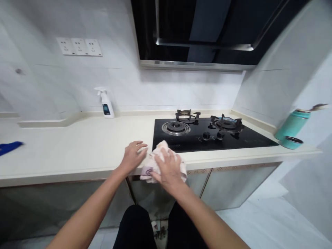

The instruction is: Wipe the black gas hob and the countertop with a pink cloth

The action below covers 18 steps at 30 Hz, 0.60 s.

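My right hand (169, 170) is on a bunched pale cloth (150, 166) with a purple swirl pattern, its fingers spread over the folds. The cloth lies over the counter's front edge, at the near left corner of the black gas hob (186, 147). Beside it on the left, my left hand (133, 155) is held at the counter edge, fingers apart and slightly bent, with nothing in it. On the hob, the left burner (176, 127) is bare. Its pan support (187, 117) sits behind it, while the right burner (226, 124) has its support around it.
A white spray bottle (107, 106) stands by the back wall. At far left lies a blue cloth (9, 148). A turquoise canister (293, 123) and a small turquoise cup or lid (292, 142) stand at the right end. Above the hob hangs a black range hood (181, 52).
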Motion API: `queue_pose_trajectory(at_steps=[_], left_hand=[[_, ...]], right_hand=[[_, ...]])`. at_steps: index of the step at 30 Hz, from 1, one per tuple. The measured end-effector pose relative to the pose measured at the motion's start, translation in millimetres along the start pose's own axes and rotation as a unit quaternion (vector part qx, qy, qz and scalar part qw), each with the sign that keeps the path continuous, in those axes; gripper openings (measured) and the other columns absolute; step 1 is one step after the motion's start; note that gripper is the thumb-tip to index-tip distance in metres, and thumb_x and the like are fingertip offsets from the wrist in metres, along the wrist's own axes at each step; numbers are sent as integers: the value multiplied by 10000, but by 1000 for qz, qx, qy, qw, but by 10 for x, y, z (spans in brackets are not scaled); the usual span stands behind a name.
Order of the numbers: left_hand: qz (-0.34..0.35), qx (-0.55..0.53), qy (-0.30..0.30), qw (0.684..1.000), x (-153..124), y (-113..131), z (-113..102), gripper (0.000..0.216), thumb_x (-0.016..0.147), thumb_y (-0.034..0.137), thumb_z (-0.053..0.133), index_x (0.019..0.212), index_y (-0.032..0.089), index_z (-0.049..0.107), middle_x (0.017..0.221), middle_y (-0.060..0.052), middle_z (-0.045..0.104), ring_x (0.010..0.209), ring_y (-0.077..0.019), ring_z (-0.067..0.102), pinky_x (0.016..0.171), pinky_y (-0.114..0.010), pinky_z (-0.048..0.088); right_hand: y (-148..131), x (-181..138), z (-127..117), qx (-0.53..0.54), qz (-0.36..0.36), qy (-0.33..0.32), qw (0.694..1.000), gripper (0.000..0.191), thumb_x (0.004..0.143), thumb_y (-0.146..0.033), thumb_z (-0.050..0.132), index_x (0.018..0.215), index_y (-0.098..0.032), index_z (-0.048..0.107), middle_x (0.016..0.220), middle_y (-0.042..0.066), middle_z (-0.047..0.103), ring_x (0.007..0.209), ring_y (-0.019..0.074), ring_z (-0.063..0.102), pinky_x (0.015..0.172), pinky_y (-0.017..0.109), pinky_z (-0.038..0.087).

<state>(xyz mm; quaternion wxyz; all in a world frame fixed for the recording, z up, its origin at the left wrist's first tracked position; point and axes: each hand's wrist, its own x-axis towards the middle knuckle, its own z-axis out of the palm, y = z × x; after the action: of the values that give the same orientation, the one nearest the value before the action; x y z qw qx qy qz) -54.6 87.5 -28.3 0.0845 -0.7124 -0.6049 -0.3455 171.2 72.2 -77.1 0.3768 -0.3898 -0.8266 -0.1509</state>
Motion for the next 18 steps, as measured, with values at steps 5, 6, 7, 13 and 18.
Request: queue_pose_trajectory(at_steps=[5, 6, 7, 13, 18], left_hand=[[-110, 74, -63, 989, 89, -124, 35, 472, 965, 529, 482, 1204, 241, 770, 1303, -118, 716, 1263, -333, 624, 1082, -489, 468], [-109, 94, -74, 987, 74, -101, 33, 481, 960, 546, 483, 1206, 250, 772, 1312, -121, 713, 1276, -350, 616, 1083, -507, 460], [-104, 111, -83, 985, 58, -75, 25, 485, 955, 557, 486, 1205, 259, 775, 1321, -123, 709, 1290, -363, 607, 1086, -522, 451], [-102, 117, -129, 979, 4, -9, -69, 538, 973, 583, 404, 1232, 280, 765, 1363, -111, 690, 1349, -356, 565, 1107, -538, 423], [-99, 120, -132, 979, -16, -21, -68, 577, 966, 614, 377, 1236, 278, 761, 1384, -105, 674, 1355, -365, 548, 1107, -546, 418]], right_hand=[[13, 115, 142, 1, -111, 12, 994, 455, 994, -628, 557, 1248, -261, 647, 1510, 73, 584, 1165, 309, 547, 989, 503, 370], [95, 97, 140, 1, -127, 12, 992, 461, 1007, -635, 528, 1243, -259, 652, 1479, 72, 611, 1117, 295, 565, 957, 486, 378], [197, 70, 127, 1, -138, 13, 990, 472, 1014, -639, 508, 1251, -259, 655, 1453, 73, 633, 1084, 288, 577, 937, 476, 379], [1223, -285, -156, -3, -80, -31, 996, 474, 987, -622, 529, 1232, -261, 715, 1385, 105, 685, 1095, 299, 620, 991, 471, 361], [2387, -755, -586, -81, 85, -38, 992, 474, 974, -538, 451, 1189, -214, 724, 1389, 143, 665, 1271, 307, 571, 1111, 460, 321]])
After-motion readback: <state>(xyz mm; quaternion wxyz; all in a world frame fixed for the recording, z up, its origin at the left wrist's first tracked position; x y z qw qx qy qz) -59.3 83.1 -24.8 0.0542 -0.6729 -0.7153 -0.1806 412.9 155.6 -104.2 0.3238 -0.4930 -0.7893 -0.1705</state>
